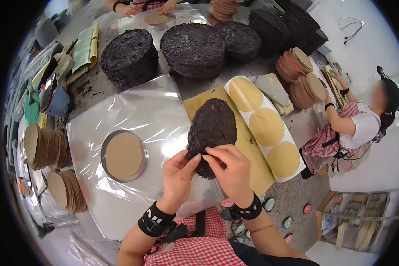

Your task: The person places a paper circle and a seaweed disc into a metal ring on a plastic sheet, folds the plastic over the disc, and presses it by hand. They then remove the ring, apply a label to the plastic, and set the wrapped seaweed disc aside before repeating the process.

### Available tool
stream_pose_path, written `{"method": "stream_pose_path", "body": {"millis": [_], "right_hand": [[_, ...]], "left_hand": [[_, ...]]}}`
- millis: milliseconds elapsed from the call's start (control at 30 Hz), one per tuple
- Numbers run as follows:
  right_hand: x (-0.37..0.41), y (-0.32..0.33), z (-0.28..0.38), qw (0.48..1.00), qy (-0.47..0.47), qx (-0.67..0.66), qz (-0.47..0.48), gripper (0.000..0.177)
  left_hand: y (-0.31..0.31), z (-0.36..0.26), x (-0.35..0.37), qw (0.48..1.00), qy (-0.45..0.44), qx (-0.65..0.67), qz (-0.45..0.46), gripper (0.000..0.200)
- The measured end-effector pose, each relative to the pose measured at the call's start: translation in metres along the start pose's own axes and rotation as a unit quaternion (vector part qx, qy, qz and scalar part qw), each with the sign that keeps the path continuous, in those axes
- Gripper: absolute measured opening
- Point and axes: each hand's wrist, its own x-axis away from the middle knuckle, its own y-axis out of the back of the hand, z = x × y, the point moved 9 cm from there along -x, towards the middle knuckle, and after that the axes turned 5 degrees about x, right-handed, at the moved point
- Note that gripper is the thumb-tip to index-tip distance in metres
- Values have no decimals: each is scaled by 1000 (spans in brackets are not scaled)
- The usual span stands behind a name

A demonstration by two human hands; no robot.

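Both my hands meet at the lower part of a dark, fibrous oval cake (213, 126). My left hand (180, 173) pinches its lower left edge between thumb and fingers. My right hand (229, 167) pinches close beside it, fingertips nearly touching the left ones. Beneath the cake lie brown paper (257, 170) and clear plastic sheets (88, 142). Left of my hands, a metal ring (143, 166) surrounds a round tan card disc (124, 156). To the right is a white strip with several round gold stickers (267, 126).
Large dark round cakes (193, 48) line the back. Stacks of card discs stand left (44, 146) and right (307, 91). A blue container (55, 99) is at the left. One person (354, 119) works at the right; another person's hands (164, 6) show at the top.
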Motion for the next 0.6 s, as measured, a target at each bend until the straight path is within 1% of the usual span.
{"method": "stream_pose_path", "body": {"millis": [100,200,300,400,500,600], "right_hand": [[-3,-6,-1,1000,13,25,-13,9],[-7,-5,-7,1000,12,-4,2,6],[-8,-2,-6,998,39,41,-17,5],[-5,-2,-23,1000,-10,-24,-2,6],[-8,3,-10,1000,11,-10,22,5],[-5,2,-1,995,74,74,-3,6]], "left_hand": [[-1,-2,-2,1000,-2,14,9,15],[2,0,-4,999,4,-29,11,16],[-6,3,-5,1000,9,-23,11,17],[-7,6,-8,1000,14,-11,15,16],[-14,1,-6,1000,3,-1,11,18],[-7,5,-8,999,1,-37,33,18]]}}
